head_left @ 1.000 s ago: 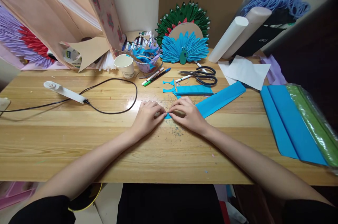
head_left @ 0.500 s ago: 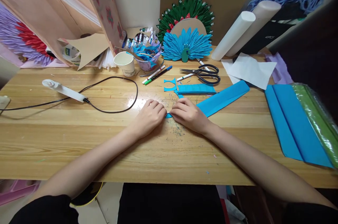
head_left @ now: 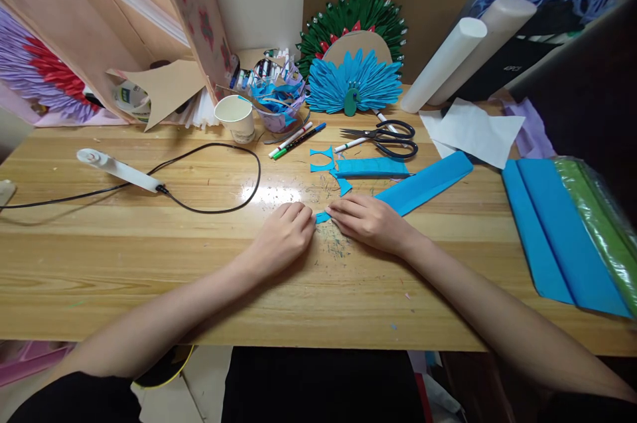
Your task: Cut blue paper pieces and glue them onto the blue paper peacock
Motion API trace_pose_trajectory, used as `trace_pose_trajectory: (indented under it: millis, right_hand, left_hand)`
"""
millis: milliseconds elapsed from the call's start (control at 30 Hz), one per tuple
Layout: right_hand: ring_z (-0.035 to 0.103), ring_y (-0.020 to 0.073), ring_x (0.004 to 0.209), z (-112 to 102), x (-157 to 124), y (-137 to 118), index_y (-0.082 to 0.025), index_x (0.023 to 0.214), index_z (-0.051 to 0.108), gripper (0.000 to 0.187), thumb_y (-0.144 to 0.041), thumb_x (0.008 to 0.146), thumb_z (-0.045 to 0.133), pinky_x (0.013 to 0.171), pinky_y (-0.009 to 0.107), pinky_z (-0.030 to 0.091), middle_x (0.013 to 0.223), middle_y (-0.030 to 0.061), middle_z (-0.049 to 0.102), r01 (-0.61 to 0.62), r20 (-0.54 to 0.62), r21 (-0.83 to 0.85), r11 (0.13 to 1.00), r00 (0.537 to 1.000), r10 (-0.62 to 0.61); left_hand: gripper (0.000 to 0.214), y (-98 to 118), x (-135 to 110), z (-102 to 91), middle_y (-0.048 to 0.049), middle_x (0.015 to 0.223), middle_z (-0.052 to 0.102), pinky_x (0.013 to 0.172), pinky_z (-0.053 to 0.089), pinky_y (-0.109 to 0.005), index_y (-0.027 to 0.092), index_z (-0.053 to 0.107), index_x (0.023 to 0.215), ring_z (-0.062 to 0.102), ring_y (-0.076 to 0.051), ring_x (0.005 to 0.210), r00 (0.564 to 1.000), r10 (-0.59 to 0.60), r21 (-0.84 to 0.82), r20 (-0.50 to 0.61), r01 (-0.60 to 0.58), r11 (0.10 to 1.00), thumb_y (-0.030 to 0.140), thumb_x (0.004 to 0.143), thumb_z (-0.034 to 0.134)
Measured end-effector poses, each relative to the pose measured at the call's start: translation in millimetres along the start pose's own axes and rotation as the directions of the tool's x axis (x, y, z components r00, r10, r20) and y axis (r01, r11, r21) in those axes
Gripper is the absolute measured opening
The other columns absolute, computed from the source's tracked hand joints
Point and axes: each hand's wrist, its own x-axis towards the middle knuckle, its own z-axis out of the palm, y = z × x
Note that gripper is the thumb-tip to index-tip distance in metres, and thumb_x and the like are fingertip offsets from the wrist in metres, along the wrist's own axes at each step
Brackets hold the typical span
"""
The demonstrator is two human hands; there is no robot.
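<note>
A small blue paper piece (head_left: pixel 322 217) lies low over the table between my hands. My left hand (head_left: pixel 287 234) is closed on its left end, fingertips pinched together. My right hand (head_left: pixel 371 220) has its fingers pressed on the other end, covering most of it. Just behind my right hand a long folded blue paper strip (head_left: pixel 428 182) slants toward the right. Beyond it lie a shorter folded blue strip (head_left: pixel 373 167) and cut blue scraps (head_left: pixel 322 159). Black-handled scissors (head_left: pixel 383 137) rest farther back beside several markers (head_left: pixel 298 141).
On the left lies a white glue gun (head_left: pixel 119 170) with a looped black cord (head_left: pixel 219 212). A paper cup (head_left: pixel 235 119) and a bowl of scraps (head_left: pixel 279 119) stand at the back, near a blue paper peacock (head_left: pixel 355 84). Folded blue paper (head_left: pixel 547 230) lies at right.
My hands have drawn slightly apart, the right one shifting right and a little nearer me. More of the small blue piece shows between them, and a blue scrap behind my right hand is uncovered.
</note>
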Motion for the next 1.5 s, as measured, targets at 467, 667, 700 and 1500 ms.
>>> trace_pose_trajectory:
  millis: [467,667,700,1500]
  right_hand:
    - [0.057,0.0231,0.100,1.3,0.8,-5.4,-0.018,0.110,0.063,0.027,-0.016,0.085,0.051,0.079,0.038,0.051,0.111,0.0070,0.066,0.026,-0.028,-0.006,1.000,0.999,-0.026]
    - [0.057,0.0233,0.097,0.4,-2.2,-1.9,-0.019,0.104,0.067,0.026,-0.014,0.083,0.053,0.077,0.039,0.051,0.103,0.0075,0.068,-0.056,-0.091,0.066,0.996,0.994,0.062]
    - [0.057,0.0229,0.096,0.2,-1.9,-2.0,-0.020,0.102,0.067,0.024,-0.014,0.083,0.053,0.078,0.039,0.051,0.102,0.0073,0.068,-0.062,-0.104,0.080,0.995,0.992,0.071]
    - [0.053,0.0193,0.086,7.9,8.3,-15.0,-0.019,0.089,0.060,0.007,-0.017,0.084,0.056,0.079,0.036,0.046,0.084,0.0050,0.066,-0.186,-0.173,0.386,0.904,0.947,0.269]
  left_hand:
    - [0.024,6.3,-0.1,2.6,-0.0093,0.080,0.060,0.066,0.042,-0.033,0.009,0.062,0.083,0.052,-0.020,0.077,0.995,-0.076,-0.009,-0.070,0.076,0.997,0.018,0.091,0.040]
    - [0.029,7.4,-1.9,-2.5,-0.0102,0.077,0.060,0.063,0.041,-0.033,0.010,0.062,0.078,0.051,-0.020,0.076,0.985,-0.165,-0.113,-0.052,0.158,0.981,0.020,0.091,0.038]
    - [0.029,7.1,-2.1,-2.6,-0.0102,0.076,0.060,0.063,0.041,-0.033,0.011,0.062,0.078,0.051,-0.020,0.076,0.985,-0.167,-0.122,-0.055,0.159,0.980,0.020,0.091,0.038]
    - [0.017,-1.7,0.9,9.8,-0.0026,0.085,0.065,0.075,0.041,-0.033,0.021,0.068,0.085,0.057,-0.016,0.081,0.867,-0.497,-0.619,-0.025,0.377,0.689,0.033,0.084,0.056]
